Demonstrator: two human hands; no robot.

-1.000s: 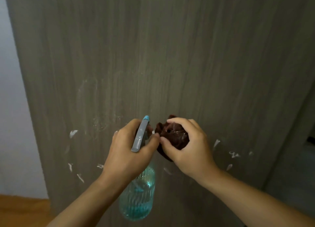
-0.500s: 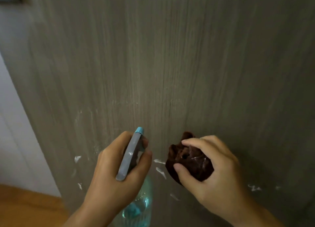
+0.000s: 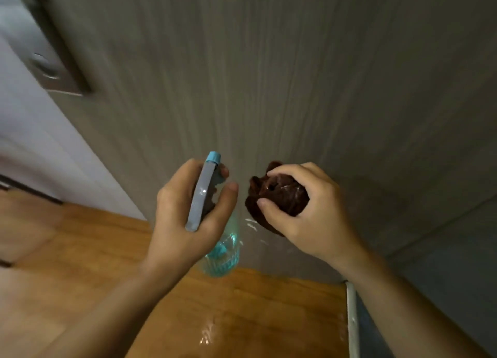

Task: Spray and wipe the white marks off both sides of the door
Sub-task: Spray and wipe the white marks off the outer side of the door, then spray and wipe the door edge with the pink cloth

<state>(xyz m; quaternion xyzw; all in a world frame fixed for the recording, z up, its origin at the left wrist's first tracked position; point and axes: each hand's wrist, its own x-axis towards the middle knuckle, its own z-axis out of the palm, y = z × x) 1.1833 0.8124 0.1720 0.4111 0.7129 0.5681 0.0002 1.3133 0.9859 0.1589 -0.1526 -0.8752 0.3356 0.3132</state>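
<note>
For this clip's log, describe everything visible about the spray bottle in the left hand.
The clear, teal-tinted ribbed plastic spray bottle has a grey trigger head tipped with a light blue nozzle cap aimed up toward the grey wood-grain door. A blue piece shows through the body, where light glints. The left hand grips its neck, thumb alongside the head and fingers wrapped in front; the body hangs below the hand, tilted. It sits beside, not touching, the crumpled dark brown cloth in the right hand.

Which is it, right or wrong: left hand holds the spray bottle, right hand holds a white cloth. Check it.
Wrong in one detail. The head view shows the cloth in the right hand is dark brown, not white. The left hand does hold the spray bottle.
</note>
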